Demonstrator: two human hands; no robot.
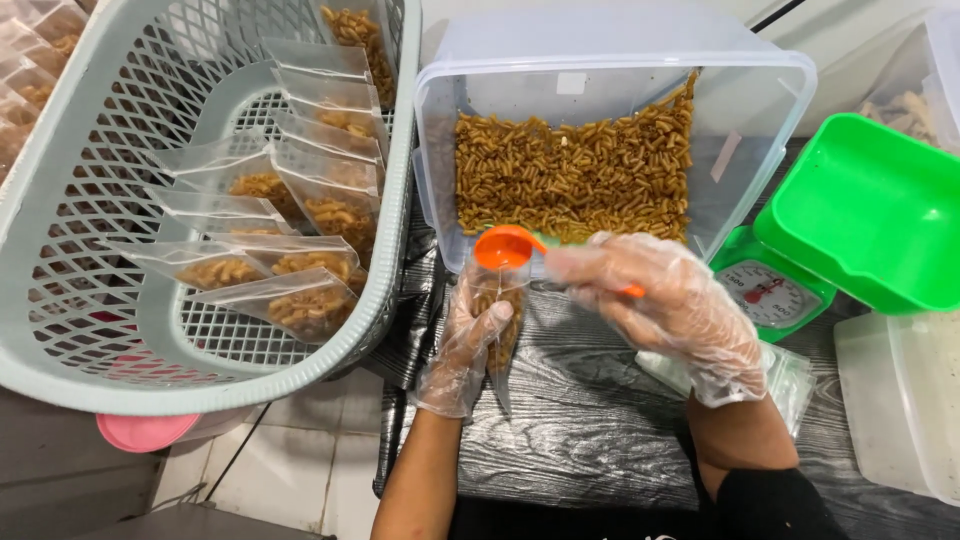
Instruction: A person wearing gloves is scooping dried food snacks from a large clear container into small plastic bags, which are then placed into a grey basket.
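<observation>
The dark wood-grain surface (600,420) in front of you carries everything here, and the biggest thing on it is the pale grey lattice basket (90,200) at far left, tilted toward you and holding a loose row of clear sealed bags of fried macaroni (300,225). To its right, at the far middle, stands a clear plastic tub (760,110) with a layer of the same golden-brown macaroni (575,175) across its bottom. On the right sits a bright green tray (870,210) on a green kitchen scale (765,295) with a round white dial, and a frosted plastic box (900,400) lies nearer you at the right edge. A small stack of flat empty bags (790,375) shows just behind your right wrist. Both your hands wear thin clear gloves. Your right hand (670,310) has its grip closed on the handle of an orange scoop (505,247), whose bowl hangs just above the mouth of a small clear bag (497,320), near the tub's front wall. Your left hand (465,345) has its grip wrapped around that bag, holding it upright, thumb across the front, with macaroni already inside.
</observation>
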